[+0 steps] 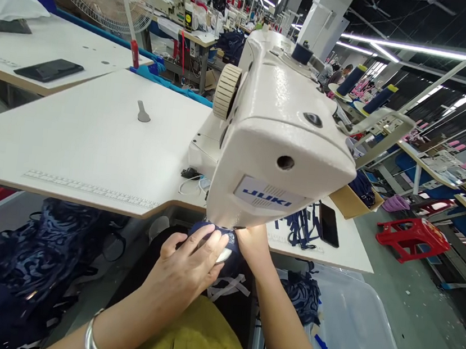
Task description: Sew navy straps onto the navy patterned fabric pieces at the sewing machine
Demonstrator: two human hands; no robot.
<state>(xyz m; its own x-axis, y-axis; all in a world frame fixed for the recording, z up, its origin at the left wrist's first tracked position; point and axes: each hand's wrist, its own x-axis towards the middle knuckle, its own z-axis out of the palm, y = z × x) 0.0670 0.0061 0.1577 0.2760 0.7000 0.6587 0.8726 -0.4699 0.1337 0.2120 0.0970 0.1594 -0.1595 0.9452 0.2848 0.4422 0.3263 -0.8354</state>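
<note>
A white JUKI sewing machine [287, 147] stands in front of me, its head hiding the needle area. Beneath it is a navy garment piece [231, 241] with a white curved underside, which looks like a bra cup. My left hand [190, 263] has its fingers bent over this piece and grips it from the near left side. On the right, my right hand [254, 244] reaches under the machine head beside the same piece. The right fingers are hidden by the machine, as is the stitching point.
A white sewing table [93, 140] carries a small grey flat tool [142, 112], navy straps [305, 226] and a phone [329, 225]. Patterned navy garments [30, 263] are heaped at lower left. A translucent bin [361, 326] lies at lower right, with a red stool [414, 239] beyond.
</note>
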